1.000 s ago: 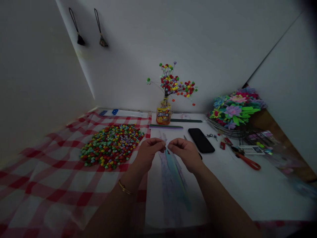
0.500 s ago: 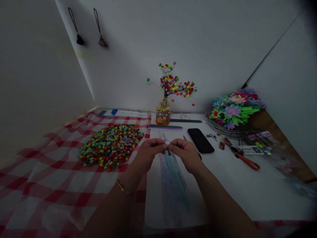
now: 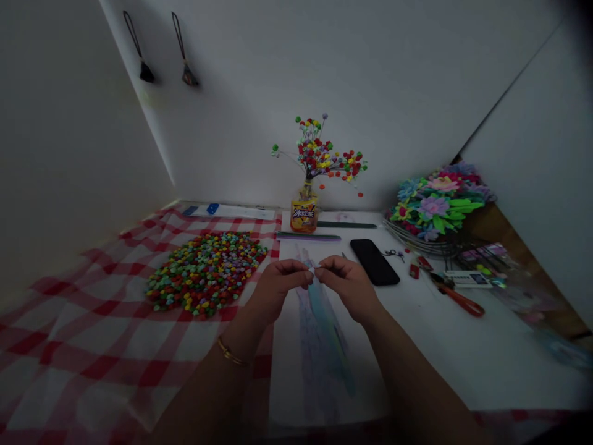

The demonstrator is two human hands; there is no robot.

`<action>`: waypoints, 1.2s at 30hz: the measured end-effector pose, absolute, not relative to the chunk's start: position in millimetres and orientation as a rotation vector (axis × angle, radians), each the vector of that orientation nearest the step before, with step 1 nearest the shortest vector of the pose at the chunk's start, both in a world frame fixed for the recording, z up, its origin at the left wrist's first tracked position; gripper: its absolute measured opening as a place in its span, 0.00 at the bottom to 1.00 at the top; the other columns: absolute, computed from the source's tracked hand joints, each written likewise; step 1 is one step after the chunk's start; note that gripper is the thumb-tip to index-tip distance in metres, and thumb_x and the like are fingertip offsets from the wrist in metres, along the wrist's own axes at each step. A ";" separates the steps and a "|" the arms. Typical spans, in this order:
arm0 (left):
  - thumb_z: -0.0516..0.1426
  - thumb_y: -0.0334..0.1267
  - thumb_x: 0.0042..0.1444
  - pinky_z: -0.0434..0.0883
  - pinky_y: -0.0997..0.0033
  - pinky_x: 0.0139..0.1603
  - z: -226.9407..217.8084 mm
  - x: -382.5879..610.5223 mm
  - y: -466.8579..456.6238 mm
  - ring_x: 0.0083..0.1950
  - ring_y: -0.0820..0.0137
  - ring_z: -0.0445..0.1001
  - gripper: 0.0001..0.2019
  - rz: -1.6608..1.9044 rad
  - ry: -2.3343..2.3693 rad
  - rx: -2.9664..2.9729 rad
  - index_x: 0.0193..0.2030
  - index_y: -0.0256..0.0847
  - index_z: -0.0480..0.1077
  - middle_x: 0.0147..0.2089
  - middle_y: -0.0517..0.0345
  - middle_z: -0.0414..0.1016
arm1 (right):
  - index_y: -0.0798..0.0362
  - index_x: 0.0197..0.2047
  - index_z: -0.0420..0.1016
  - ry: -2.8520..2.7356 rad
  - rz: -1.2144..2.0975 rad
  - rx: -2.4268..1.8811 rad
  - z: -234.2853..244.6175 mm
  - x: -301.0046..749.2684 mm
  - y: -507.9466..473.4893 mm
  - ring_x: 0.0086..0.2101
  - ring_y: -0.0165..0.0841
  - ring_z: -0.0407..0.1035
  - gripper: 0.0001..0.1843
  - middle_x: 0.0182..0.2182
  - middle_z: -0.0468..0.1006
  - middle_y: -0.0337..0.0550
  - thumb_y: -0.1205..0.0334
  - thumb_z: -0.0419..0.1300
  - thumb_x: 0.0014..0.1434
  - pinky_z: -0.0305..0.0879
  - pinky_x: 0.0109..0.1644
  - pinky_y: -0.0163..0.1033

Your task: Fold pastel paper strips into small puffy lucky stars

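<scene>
My left hand (image 3: 278,285) and my right hand (image 3: 349,284) meet fingertip to fingertip over the white table, both pinching one small pale paper strip (image 3: 313,271) between them. Under the hands lies a loose bundle of long pastel paper strips (image 3: 324,337), running toward me. A heap of small colourful folded paper stars (image 3: 206,272) lies to the left of my left hand on the red and white checked cloth (image 3: 69,334).
A bottle with a branch of coloured stars (image 3: 304,213) stands at the back. A black phone (image 3: 374,261) lies right of my hands, red-handled scissors (image 3: 456,296) farther right, and a wire basket of paper flowers (image 3: 435,207) at the back right. Packets of strips (image 3: 309,236) lie beyond the hands.
The hands have stayed together on the strip with only slight finger movement. The view has shifted a little.
</scene>
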State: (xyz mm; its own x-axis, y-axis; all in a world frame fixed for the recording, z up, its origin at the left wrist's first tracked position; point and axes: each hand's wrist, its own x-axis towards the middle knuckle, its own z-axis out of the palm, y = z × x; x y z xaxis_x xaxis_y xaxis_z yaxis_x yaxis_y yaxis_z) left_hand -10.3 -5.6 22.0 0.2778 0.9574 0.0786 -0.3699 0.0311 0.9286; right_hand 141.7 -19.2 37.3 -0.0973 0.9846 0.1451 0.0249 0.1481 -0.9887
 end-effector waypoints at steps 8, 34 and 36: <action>0.63 0.32 0.38 0.63 0.73 0.31 24.2 -8.7 -7.5 0.25 0.75 0.67 0.05 1.138 0.728 1.096 0.25 0.36 0.73 0.21 0.60 0.72 | 0.54 0.22 0.69 -1.361 1.163 -1.135 36.6 142.1 -18.9 0.21 0.25 0.55 0.09 0.18 0.64 0.33 0.57 0.63 0.43 0.52 0.26 0.33; 0.61 0.36 0.44 0.60 0.74 0.29 22.1 -6.2 -6.6 0.23 0.77 0.64 0.06 1.234 0.765 1.100 0.22 0.35 0.72 0.19 0.61 0.69 | 0.54 0.22 0.69 -1.473 1.227 -1.130 37.0 140.1 -19.5 0.22 0.25 0.59 0.06 0.19 0.69 0.34 0.62 0.59 0.47 0.52 0.27 0.33; 0.62 0.37 0.43 0.61 0.74 0.30 22.1 -5.9 -6.6 0.23 0.76 0.65 0.07 1.228 0.751 1.085 0.22 0.35 0.73 0.19 0.60 0.69 | 0.54 0.22 0.69 -1.456 1.248 -1.119 37.5 140.1 -19.5 0.22 0.26 0.60 0.06 0.19 0.69 0.34 0.62 0.59 0.47 0.53 0.28 0.34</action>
State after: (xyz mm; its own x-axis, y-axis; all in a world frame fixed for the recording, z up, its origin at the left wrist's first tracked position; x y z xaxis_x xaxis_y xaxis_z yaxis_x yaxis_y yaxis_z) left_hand -5.9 -6.6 22.1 0.2159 0.9714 0.0990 -0.3544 -0.0165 0.9349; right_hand 140.1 -19.5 37.5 -0.1967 0.9781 0.0679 0.0828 0.0855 -0.9929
